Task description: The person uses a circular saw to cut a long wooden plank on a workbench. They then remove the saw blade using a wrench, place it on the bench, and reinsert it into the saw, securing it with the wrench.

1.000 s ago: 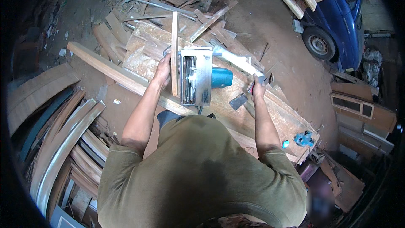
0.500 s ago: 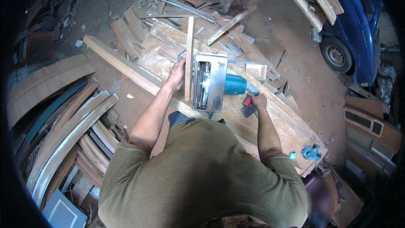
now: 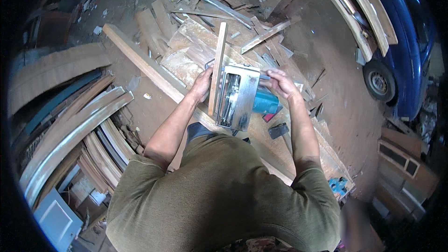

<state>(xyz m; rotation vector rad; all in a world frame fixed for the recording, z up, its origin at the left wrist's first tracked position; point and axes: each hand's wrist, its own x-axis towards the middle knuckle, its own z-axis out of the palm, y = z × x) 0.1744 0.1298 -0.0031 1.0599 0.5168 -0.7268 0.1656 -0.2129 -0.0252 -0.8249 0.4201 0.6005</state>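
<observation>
The right hand (image 3: 282,84) has left the red tool (image 3: 272,114) and is now at the right of the saw (image 3: 248,97), seemingly freed for it; whether its grip is closed, I cannot tell. The left hand (image 3: 201,86), left of the strip (image 3: 220,56), is equally unclear.

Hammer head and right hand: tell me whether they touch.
Apart. The head view shows the right hand beside the circular saw, while the hammer head lies lower in the picture, with a visible gap between them.
</observation>
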